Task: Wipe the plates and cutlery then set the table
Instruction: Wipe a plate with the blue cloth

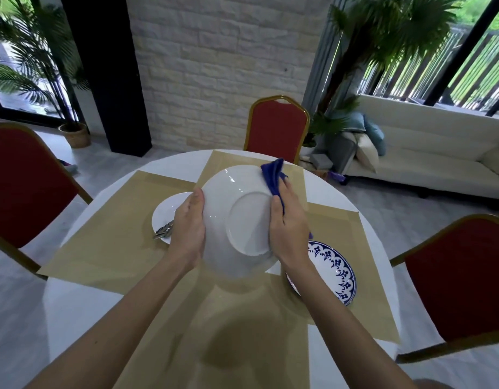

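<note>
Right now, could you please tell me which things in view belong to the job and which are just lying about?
Job: held white plate, blue cloth, second white plate, cutlery on it, blue-patterned plate, placemats.
Lying about: cushions, sofa, potted palm.

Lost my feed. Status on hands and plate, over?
Left hand grips white plate rim, underside facing camera. Right hand holds blue cloth against its edge. Nothing blocking.

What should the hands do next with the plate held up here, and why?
Probably sweep the blue cloth from the rim across the underside of the white plate. The right hand pinches the cloth against the right edge only, the left hand grips the opposite rim, and the base faces the camera, within reach.
</note>
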### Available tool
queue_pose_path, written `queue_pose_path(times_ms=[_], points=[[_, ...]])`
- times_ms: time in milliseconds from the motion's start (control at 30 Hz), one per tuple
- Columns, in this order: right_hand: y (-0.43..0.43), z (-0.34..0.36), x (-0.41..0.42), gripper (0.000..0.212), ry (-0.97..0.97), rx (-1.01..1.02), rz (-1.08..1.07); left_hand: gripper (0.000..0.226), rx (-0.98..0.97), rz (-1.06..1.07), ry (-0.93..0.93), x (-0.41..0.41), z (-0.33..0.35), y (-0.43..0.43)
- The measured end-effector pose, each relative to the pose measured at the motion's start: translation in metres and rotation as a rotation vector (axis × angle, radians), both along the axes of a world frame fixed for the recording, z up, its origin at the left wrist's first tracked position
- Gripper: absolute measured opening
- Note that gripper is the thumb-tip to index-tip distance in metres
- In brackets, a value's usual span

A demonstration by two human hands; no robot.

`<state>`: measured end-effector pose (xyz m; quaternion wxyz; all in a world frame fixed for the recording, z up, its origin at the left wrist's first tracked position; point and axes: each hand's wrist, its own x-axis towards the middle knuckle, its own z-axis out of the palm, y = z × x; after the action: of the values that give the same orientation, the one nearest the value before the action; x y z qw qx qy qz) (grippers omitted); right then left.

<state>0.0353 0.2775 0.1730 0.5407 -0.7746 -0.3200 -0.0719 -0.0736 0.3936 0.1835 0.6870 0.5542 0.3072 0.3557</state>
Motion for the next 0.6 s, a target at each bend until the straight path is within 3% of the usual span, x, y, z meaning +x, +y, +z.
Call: queue_pose_path(times_ms=[100,167,233,333,367,400,533,600], points=[[0.012,0.002,-0.015,0.040,-0.386,-0.072,0.060,0.036,0.164,-0.043,0.065,-0.001,0.000,-0.007],[0.019,0.002,-0.018,0.040,-0.494,-0.185,0.068,0.038,0.205,-0.075,0.082,-0.002,-0.005,-0.011],[0.021,0.007,-0.009,0.039,-0.338,-0.279,0.014,0.044,0.193,-0.068,0.076,-0.002,-0.009,-0.014],[0.013,0.014,0.014,0.035,0.129,-0.109,-0.013,0.046,0.153,-0.047,0.062,-0.003,-0.008,-0.013],[0.011,0.014,0.014,0.035,0.198,-0.075,-0.012,0.043,0.137,-0.034,0.067,-0.004,-0.007,-0.012],[0.011,0.013,0.009,0.037,0.158,-0.080,-0.005,0.042,0.138,-0.027,0.074,-0.004,-0.005,-0.012],[0.021,-0.001,-0.013,0.044,-0.329,-0.209,0.130,0.036,0.182,-0.063,0.092,-0.003,-0.001,-0.011],[0.020,0.000,-0.007,0.045,-0.353,-0.231,0.165,0.032,0.178,-0.069,0.083,-0.003,-0.004,-0.014]])
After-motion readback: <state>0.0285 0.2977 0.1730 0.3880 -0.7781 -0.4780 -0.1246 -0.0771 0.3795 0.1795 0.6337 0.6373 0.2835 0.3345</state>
